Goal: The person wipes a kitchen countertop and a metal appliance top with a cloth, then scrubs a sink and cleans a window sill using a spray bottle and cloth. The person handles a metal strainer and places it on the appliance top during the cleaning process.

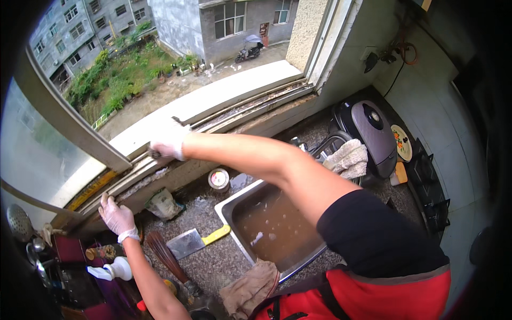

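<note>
My right hand (167, 145), in a thin clear glove, is closed around a dark, dirty cloth or scrubber at the dirty window track (216, 122). Part of what it holds sticks out on both sides; its exact kind is blurred. My left hand (117, 216), gloved too, rests with fingers spread at the lower left end of the window sill, holding nothing. Between the hands stands the sliding window frame (102, 144). Below them on the speckled counter lie a crumpled plastic bag (165, 205), a cleaver (186, 243) with a yellow handle and a brown whisk brush (166, 254).
A steel sink (276, 230) holds murky brown water, with a brown cloth (251, 286) over its near rim. An open can (219, 179) stands by the wall. A white towel (349, 159) hangs near the faucet, beside a grey cooker (374, 132). Bottles and utensils crowd the left.
</note>
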The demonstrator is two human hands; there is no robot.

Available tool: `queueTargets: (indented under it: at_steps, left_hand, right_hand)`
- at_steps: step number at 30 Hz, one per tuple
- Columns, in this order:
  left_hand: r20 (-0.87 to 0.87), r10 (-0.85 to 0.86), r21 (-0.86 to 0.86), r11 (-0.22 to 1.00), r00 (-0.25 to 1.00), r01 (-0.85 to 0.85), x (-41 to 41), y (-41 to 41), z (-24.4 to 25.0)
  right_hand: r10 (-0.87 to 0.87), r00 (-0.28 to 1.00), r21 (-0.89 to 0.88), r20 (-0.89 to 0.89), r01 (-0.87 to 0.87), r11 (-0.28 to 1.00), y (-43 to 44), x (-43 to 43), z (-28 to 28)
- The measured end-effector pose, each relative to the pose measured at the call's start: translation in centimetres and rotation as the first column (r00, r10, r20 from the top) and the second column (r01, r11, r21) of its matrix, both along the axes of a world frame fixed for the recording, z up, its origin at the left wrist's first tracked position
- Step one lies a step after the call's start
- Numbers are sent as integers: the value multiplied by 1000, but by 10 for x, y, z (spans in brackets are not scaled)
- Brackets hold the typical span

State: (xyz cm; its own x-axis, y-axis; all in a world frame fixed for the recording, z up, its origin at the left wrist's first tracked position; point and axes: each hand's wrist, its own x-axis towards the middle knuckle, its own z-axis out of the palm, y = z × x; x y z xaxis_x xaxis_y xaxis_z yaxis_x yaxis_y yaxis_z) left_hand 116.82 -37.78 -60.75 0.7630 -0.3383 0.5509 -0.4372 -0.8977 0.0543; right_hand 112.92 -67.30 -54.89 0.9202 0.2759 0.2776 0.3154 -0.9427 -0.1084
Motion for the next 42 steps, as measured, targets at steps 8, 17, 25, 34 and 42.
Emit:
queueTargets:
  at_steps: [8, 17, 25, 34, 42]
  left_hand:
    - [32, 33, -31, 999, 999, -32, -9, 5, 0]
    - [7, -22, -40, 999, 1000, 22, 0, -12, -1]
    - [6, 87, 13, 996, 996, -87, -6, 9, 4]
    - [43, 48, -6, 999, 998, -47, -6, 15, 0]
    - [-11, 77, 0, 997, 997, -77, -1, 0, 1]
  right_hand:
    - [-231, 960, -342, -158, 167, 925, -223, -121, 25]
    - [155, 984, -67, -92, -161, 985, -110, -40, -10]
    - [86, 974, -172, -208, -123, 977, -186, -95, 18]
    - [142, 953, -122, -268, -180, 976, -140, -69, 12]
    - [163, 933, -61, -321, -192, 979, -5, -5, 16]
